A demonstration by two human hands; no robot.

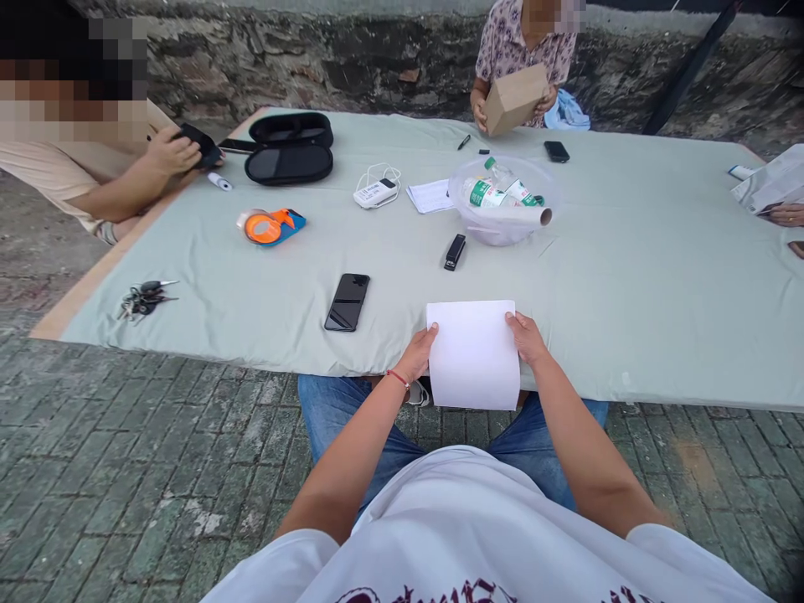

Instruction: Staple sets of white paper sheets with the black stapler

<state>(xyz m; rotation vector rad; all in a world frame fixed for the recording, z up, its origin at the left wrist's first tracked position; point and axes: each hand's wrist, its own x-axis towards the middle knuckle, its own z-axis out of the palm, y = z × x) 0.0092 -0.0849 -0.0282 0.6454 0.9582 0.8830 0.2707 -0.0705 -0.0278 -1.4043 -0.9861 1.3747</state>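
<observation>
Left hand and right hand each pinch white paper, thumbs on top, fingers apparently tucked beneath.

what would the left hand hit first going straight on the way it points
The left hand would first meet the white paper it holds; beyond that, probably the plastic bowl or stapler, though depth is unclear.

I face a long bench spread with wrinkled grey-green cloth, a tan edge showing at its left end. Beyond the bench I see a rough stone wall; beneath it, greenish brick paving in soft daylight.
</observation>
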